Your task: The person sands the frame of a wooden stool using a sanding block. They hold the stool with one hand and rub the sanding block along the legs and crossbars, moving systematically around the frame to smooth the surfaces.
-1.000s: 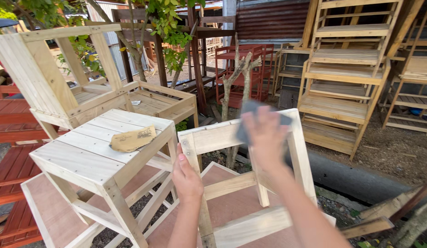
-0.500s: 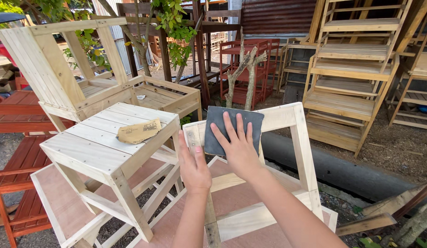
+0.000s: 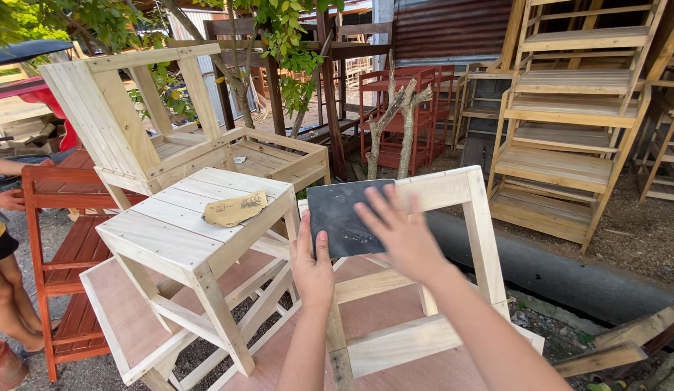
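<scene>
Sandpaper point(image 3: 340, 216), a dark grey sheet, lay flat against the top rail of the unpainted wooden frame point(image 3: 476, 239) in front of me, over the frame's left end where the rail met its post. I had my right hand point(image 3: 402, 237) spread wide on the sheet's right half, fingers splayed and the palm pressing down, blurred in the head view. My left hand point(image 3: 313, 269) sat at the sheet's lower left corner, thumb up along its left edge and the fingers curled around the post beneath, so that hand gripped wood and paper together. The frame stood on a reddish-brown plywood panel point(image 3: 395, 318). Just left of it stood a pale slatted stool point(image 3: 179, 226), with a crumpled tan piece of used sandpaper point(image 3: 235, 208) lying on its seat, well apart from both hands. Behind the stool a second pale slatted piece point(image 3: 119, 108) was tipped on its side. At the left edge I saw a red-brown slatted rack point(image 3: 69, 246) and part of another person point(image 3: 7, 289): a leg and a hand resting on the rack. Tall unpainted shelf units point(image 3: 568, 123) stood at the right.
</scene>
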### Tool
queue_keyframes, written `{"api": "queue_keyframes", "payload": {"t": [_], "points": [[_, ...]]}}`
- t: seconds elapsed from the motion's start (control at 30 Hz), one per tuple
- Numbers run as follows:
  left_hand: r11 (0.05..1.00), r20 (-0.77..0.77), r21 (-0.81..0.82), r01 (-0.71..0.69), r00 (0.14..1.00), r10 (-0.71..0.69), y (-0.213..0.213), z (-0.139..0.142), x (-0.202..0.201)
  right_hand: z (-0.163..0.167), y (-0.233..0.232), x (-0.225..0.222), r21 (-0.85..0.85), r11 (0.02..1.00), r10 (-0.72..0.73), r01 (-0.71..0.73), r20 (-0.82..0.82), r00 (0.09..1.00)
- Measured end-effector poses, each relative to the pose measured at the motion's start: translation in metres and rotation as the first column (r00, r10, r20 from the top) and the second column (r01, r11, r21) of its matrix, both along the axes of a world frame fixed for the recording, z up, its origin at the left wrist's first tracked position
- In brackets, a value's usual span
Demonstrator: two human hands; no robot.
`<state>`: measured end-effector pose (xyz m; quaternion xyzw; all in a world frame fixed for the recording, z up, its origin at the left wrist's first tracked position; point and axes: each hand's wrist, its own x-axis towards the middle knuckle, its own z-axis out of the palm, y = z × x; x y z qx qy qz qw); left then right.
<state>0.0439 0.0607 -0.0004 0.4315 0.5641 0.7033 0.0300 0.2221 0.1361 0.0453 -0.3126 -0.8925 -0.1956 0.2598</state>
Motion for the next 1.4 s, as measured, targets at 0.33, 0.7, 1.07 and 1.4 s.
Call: {"api": "queue_keyframes", "payload": {"t": [0.33, 0.7, 1.07, 1.4], "points": [[0.802, -0.748, 0.056, -0.595, 0.507, 0.428, -0.019, 0.028, 0.026, -0.044, 0.059, 0.117, -0.541, 0.839, -0.405, 0.064, -0.539, 0.739], [0.535, -0.984, -0.066, -0.842, 0.145, 0.106, -0.014, 0.029, 0.031, -0.06, 0.058, 0.104, -0.452, 0.874, -0.412, 0.178, -0.496, 0.765], [0.741, -0.773, -0.341, -0.579, 0.622, 0.13, 0.012, 0.049, 0.0, -0.047, 0.012, 0.101, -0.508, 0.822, -0.502, 0.257, -0.433, 0.749], [0.815, -0.705, -0.326, -0.478, 0.698, 0.127, 0.01, 0.023, -0.016, -0.052, -0.003, 0.101, -0.439, 0.855, -0.498, 0.277, -0.543, 0.676]]}}
